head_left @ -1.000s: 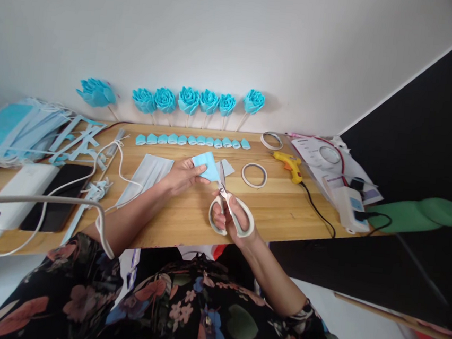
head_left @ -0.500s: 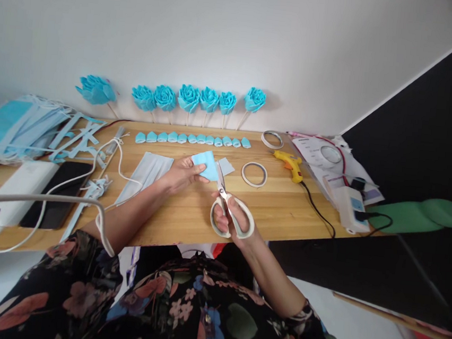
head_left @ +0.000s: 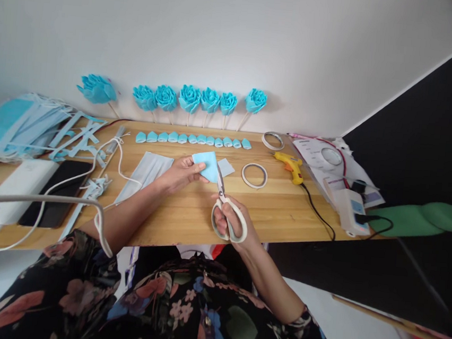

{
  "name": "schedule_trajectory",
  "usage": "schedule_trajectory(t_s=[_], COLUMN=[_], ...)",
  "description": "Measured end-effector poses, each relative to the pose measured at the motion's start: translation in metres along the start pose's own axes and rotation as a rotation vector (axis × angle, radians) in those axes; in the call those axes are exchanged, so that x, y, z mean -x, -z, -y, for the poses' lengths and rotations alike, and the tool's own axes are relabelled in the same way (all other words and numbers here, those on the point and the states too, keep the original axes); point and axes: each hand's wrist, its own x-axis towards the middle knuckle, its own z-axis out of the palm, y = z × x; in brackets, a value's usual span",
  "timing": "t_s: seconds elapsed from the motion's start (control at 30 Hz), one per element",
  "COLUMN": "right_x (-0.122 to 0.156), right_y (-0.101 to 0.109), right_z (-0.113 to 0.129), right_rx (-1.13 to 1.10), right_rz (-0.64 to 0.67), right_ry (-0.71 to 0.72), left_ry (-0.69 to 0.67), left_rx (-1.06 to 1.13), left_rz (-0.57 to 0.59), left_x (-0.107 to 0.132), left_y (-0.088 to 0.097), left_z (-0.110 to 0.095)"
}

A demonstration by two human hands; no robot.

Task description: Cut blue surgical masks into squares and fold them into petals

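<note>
Between thumb and fingers, my left hand [head_left: 183, 175] pinches a light-blue square of mask fabric [head_left: 209, 165] above the wooden table. My right hand [head_left: 240, 221] grips white-handled scissors [head_left: 221, 190] through their loops. The blades point away from me and lie along the square's right edge, looking nearly closed. A pale cut piece [head_left: 225, 167] rests on the table just right of the blades. Behind my hands runs a row of small folded blue petals [head_left: 191, 139]. A pleated face mask [head_left: 145, 175] lies beside my left forearm, which partly covers it.
Blue fabric flowers on sticks [head_left: 188, 98] lean against the wall. Two tape rolls [head_left: 254, 176] and a yellow glue gun [head_left: 292, 168] are to the right, near a power strip [head_left: 352, 211]. Masks [head_left: 10, 122], a power bank [head_left: 14, 192], a phone [head_left: 58, 193] and loose cables are left.
The scissor handles have drawn closer together and my right hand has shifted slightly. My left hand keeps the square in nearly the same place.
</note>
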Motion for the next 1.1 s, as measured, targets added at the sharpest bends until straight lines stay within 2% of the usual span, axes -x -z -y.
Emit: schedule_trajectory(t_s=[0.23,0.47,0.7,1.1], right_x=[-0.001,-0.004,-0.004,-0.011], right_y=[0.002,0.007,0.007,0.01], right_z=[-0.007,-0.013,-0.016,-0.014], right_rx=[0.031,-0.025,-0.033,-0.007], right_rz=[0.013,0.143,0.169,0.186], right_ry=[-0.006,0.028,0.033,0.042], left_ry=[-0.017,-0.031,-0.097,0.034], left_rx=[-0.036,-0.034,-0.026,-0.086], left_rz=[-0.037,-0.06,-0.097,-0.015], left_x=[0.002,0.003,0.001,0.005], left_y=[-0.002,-0.003,-0.002,-0.002], left_z=[-0.001,-0.002,-0.004,0.0])
